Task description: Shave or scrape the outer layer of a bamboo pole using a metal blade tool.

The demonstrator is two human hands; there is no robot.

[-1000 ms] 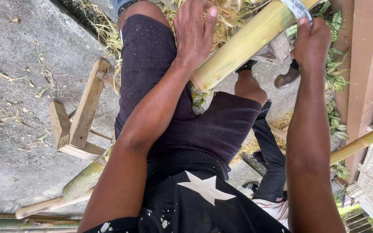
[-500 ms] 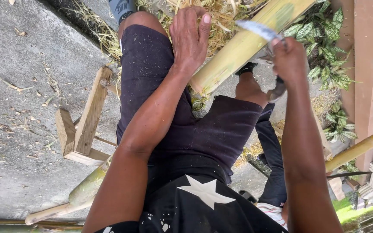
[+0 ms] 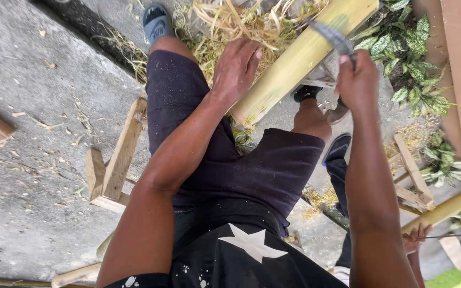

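Your left hand (image 3: 236, 66) lies flat on the thick bamboo pole (image 3: 300, 58), fingers spread over its upper side and pinching nothing, while the pole slants from your lap up and away to the right. Your right hand (image 3: 357, 82) is closed in a fist around the handle of a curved blade (image 3: 329, 34), and the dull grey metal arcs back toward the pole, its tip at or just above the pale green surface; you cannot tell whether it touches. The pole sits between your two hands, its cut lower end just beside your left wrist. It is smooth, round and yellow-green. Behind it lies a heap of dry shavings (image 3: 241, 24), stringy and straw-coloured. You wear dark shorts (image 3: 230, 160), dusted with fine specks, and one blue slipper (image 3: 156, 24) shows on your left foot. One low stool (image 3: 114, 160) of rough unpainted wood stands on the grey concrete beside your left leg. A second, thinner bamboo pole (image 3: 449, 205) crosses the lower right corner, near another person's hand (image 3: 417, 237). Green speckled leaves (image 3: 409, 53) crowd the right edge.
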